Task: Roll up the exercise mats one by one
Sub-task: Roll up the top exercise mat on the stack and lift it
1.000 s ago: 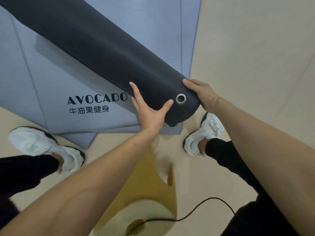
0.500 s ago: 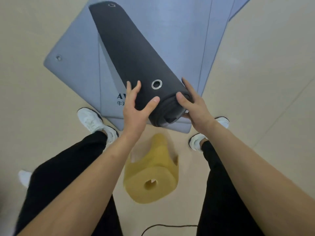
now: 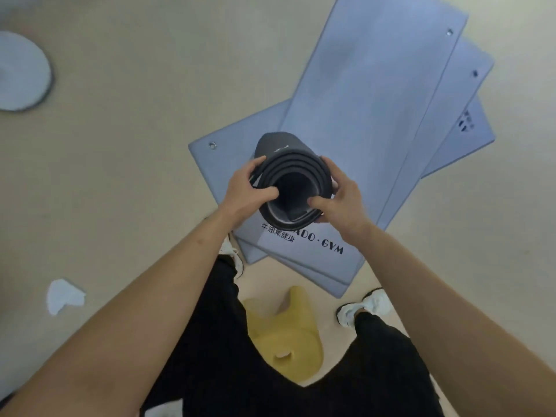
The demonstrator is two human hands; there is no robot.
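- Dark mat (image 3: 293,173) was already rolled and stood roughly on end, open spiral end facing up toward the camera, above the stack of grey mats (image 3: 370,94) lying flat on the floor (image 3: 135,100).
- Left hand (image 3: 245,192) gripped the left rim of the roll, thumb hooked over the edge into the coil; right hand (image 3: 340,203) clamped the right rim, thumb pressed onto the lower lip. Both grips closed on the roll.
- Layers at the near end looked uneven, with the inner turn loose against the wall. Judged step: tightening and squaring the end of the first roll rather than starting a new one.
- Whether the roll's far end touched the grey mats could not be told; it was hidden behind the roll itself.
- At least three grey mats remained unrolled, fanned over one another, so the task looked early.
- Yellow foam roller (image 3: 285,335) lay by the feet, well clear of the work.
- Next move would call for setting the roll aside without letting it spring open, then freeing the top grey mat's short edge.
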